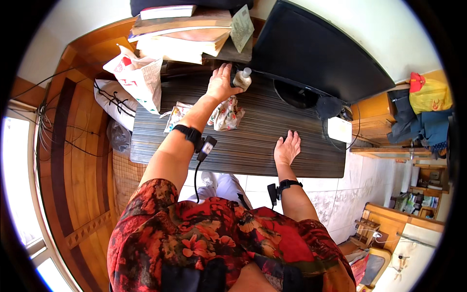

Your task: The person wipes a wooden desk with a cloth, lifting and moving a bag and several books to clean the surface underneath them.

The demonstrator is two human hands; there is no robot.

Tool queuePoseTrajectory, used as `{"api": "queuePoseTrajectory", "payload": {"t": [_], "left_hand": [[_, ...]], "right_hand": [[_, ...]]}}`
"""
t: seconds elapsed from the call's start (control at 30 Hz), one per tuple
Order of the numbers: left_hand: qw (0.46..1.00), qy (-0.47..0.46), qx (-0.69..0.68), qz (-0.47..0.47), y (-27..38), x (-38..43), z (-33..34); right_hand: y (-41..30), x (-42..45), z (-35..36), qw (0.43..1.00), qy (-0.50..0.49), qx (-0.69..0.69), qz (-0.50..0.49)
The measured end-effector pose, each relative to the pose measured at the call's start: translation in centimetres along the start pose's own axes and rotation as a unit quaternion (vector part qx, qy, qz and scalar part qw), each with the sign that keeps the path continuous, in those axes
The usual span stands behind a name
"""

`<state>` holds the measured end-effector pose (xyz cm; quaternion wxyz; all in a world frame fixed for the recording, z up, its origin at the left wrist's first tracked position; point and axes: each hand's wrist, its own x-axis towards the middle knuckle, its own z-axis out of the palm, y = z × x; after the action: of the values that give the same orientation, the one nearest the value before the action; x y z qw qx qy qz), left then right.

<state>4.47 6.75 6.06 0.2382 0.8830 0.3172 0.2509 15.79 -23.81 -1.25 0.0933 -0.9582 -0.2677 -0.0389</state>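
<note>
My left hand reaches to the far side of a dark striped table, fingers extended, beside a small bottle with a pale cap. Its thumb is at the bottle; whether they touch I cannot tell. The fingers do not wrap around it. A floral cloth bundle lies below that hand, and another floral cloth piece is partly hidden by my left forearm. My right hand rests palm down near the table's front edge, fingers slightly apart, holding nothing.
Behind the bottle are a stack of books and a black monitor. A printed plastic bag stands at the table's left. A white box and a dark cloth-like item sit at the right, near a cable.
</note>
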Motion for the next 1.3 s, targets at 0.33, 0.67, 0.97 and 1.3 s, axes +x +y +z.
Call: {"api": "queuePoseTrajectory", "payload": {"t": [0.33,0.67,0.97,1.3], "left_hand": [[0.992,0.082,-0.084,0.038,7.3,-0.6,6.7],[0.996,-0.033,-0.082,0.005,10.8,0.0,10.3],[0.995,0.064,0.01,0.074,-3.2,-13.7,-6.0],[0.931,0.174,0.265,-0.18,-13.2,-22.4,-9.4]], "right_hand": [[0.6,0.0,0.3,1.0,0.016,-0.009,-0.013],[0.5,0.0,-0.2,0.999,0.038,-0.003,-0.036],[-2.6,1.0,-5.7,0.919,0.064,0.274,-0.275],[-17.4,3.2,-5.8,0.839,-0.09,0.335,-0.419]]}}
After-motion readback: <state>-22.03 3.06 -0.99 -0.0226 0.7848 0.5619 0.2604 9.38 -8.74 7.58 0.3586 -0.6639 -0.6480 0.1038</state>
